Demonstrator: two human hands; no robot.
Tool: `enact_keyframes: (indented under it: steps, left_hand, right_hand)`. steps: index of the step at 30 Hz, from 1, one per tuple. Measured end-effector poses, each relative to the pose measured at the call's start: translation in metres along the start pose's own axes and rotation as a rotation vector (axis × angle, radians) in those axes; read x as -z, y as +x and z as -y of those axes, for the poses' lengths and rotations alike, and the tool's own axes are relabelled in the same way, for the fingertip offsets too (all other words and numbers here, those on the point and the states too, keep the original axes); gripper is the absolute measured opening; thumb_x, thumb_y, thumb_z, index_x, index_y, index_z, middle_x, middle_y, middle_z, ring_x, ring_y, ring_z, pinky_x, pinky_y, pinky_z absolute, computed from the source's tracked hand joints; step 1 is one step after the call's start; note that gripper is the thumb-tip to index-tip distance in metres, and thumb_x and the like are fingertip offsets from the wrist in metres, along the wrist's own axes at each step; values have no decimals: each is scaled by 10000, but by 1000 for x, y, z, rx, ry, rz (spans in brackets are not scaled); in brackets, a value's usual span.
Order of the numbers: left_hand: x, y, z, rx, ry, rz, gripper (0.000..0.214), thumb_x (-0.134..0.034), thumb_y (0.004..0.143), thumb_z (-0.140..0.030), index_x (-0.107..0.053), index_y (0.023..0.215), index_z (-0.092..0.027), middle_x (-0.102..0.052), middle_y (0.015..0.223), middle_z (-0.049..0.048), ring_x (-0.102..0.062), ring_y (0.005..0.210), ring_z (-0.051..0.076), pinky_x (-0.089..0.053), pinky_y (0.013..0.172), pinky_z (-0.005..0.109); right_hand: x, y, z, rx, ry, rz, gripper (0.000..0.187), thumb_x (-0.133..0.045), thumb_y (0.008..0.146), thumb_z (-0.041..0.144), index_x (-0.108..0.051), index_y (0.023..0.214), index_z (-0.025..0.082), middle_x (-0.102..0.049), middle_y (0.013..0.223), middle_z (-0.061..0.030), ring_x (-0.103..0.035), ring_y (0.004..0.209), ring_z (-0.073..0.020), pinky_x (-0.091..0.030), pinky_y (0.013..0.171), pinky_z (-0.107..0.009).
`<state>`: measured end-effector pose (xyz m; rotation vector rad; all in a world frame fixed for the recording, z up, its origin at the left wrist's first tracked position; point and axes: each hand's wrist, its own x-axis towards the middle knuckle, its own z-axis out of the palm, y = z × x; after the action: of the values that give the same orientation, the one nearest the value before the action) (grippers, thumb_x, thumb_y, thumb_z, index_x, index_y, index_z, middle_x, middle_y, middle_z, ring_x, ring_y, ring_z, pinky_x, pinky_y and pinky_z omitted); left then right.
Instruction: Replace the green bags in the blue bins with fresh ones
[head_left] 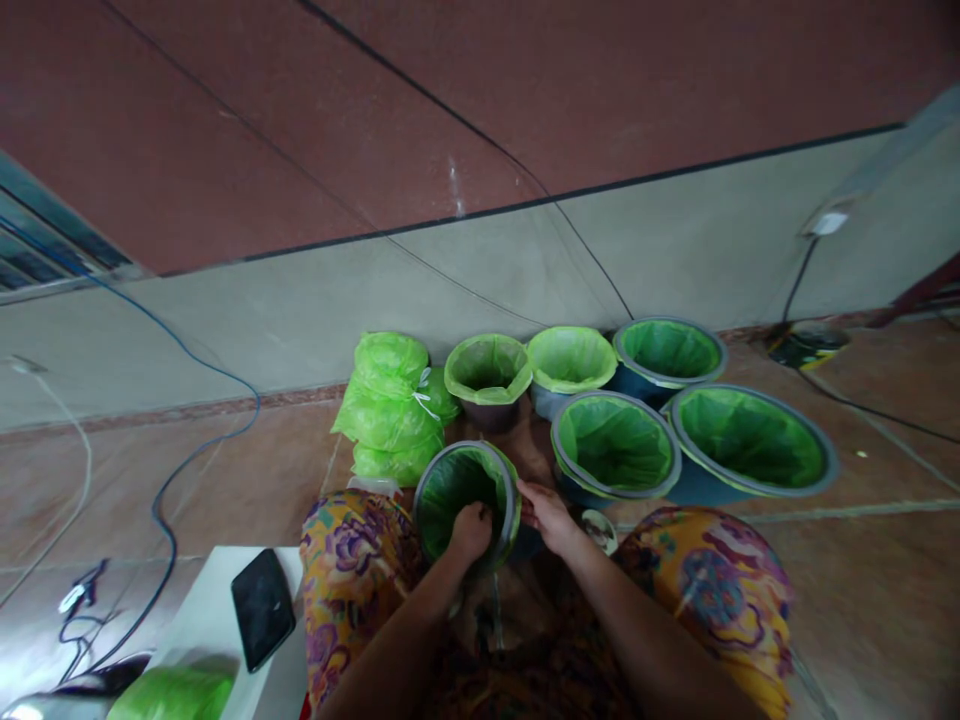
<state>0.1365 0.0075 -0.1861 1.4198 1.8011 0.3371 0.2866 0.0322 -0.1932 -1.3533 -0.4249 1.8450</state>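
Over the floor, lower centre, your loosely spread right grip seems to steady the lined bucket. Your left grip curls inside, its hold unclear.

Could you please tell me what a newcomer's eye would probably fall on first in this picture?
Probably the vivid green liners in the five bins grouped ahead and to the right, near the wall. Next, perhaps, the lined bin in front of the person, with the left hand inside it and the right hand at its right side. The green bundles piled left of the group also stand out.
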Motion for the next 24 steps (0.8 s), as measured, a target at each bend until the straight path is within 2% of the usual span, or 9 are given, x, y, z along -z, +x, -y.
enact_keyframes:
  steps: [3, 6, 10, 15, 19, 24]
  left_hand:
    - [1, -9, -2, -102, -82, -36, 321, -390, 882, -327, -644, 876, -130, -652, 793, 55, -585, 745, 143, -413, 690, 241]
    - [-6, -19, -1, -226, -162, 23, 308, -454, 830, -358, -660, 887, -136, -640, 735, 21, -550, 660, 125, -391, 615, 222]
    - [-20, -27, 6, -175, -146, 51, 309, -512, 774, -363, -691, 831, -119, -629, 680, 15, -517, 628, 124, -382, 596, 225]
    - [-24, -29, 5, -165, -142, 157, 285, -528, 745, -340, -697, 786, -115, -628, 684, 14, -508, 626, 120, -373, 584, 219]
    - [-22, -38, 1, -190, -19, 235, 273, -538, 732, -328, -699, 787, -115, -627, 687, 17, -506, 625, 122, -359, 565, 217]
    - [-30, -58, -2, -274, 274, 432, 276, -557, 729, -354, -710, 804, -137, -661, 730, 47, -543, 653, 159, -382, 597, 243]
  right_hand:
    - [0, -1, 0, 61, -64, 38, 344, -774, 556, 411, -590, 728, 177, -626, 632, 32, -569, 551, -103, -441, 529, -218]
    - [-1, 2, -2, 146, -174, 31, 333, -768, 517, 384, -602, 714, 174, -613, 612, 32, -557, 552, -117, -429, 523, -229]
    - [0, 4, -7, 266, -371, -41, 243, -704, 542, 348, -606, 659, 159, -577, 557, 27, -509, 508, -107, -383, 479, -222]
    - [8, -5, -4, 200, -498, 11, 210, -650, 581, 342, -607, 689, 166, -609, 603, 8, -545, 540, -122, -392, 484, -221]
    - [13, -6, 0, 239, -562, -10, 282, -663, 595, 410, -637, 716, 157, -641, 639, -18, -580, 610, -149, -419, 541, -235]
    - [20, 9, 1, 368, -611, -40, 348, -628, 628, 457, -682, 772, 145, -693, 737, -57, -615, 686, -185, -443, 634, -267]
